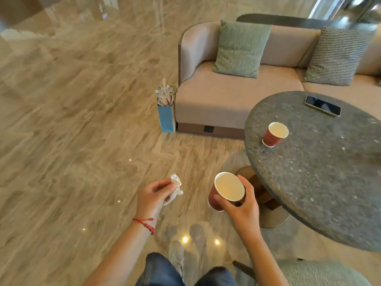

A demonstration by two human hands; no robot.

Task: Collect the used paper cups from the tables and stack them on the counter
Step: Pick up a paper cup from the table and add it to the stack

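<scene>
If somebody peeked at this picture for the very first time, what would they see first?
Probably the red paper cup held in the right hand, near the bottom middle. Then the crumpled white wrapper pinched in the left hand, and a second red cup standing on the round stone table beside a phone.

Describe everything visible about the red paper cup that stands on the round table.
The red paper cup with a cream inside stands upright near the left edge of the round speckled grey stone table. Its rim is rolled and white, the base rim white too. It looks empty. Nothing touches it but the tabletop; the dark smartphone lies apart, farther back.
</scene>
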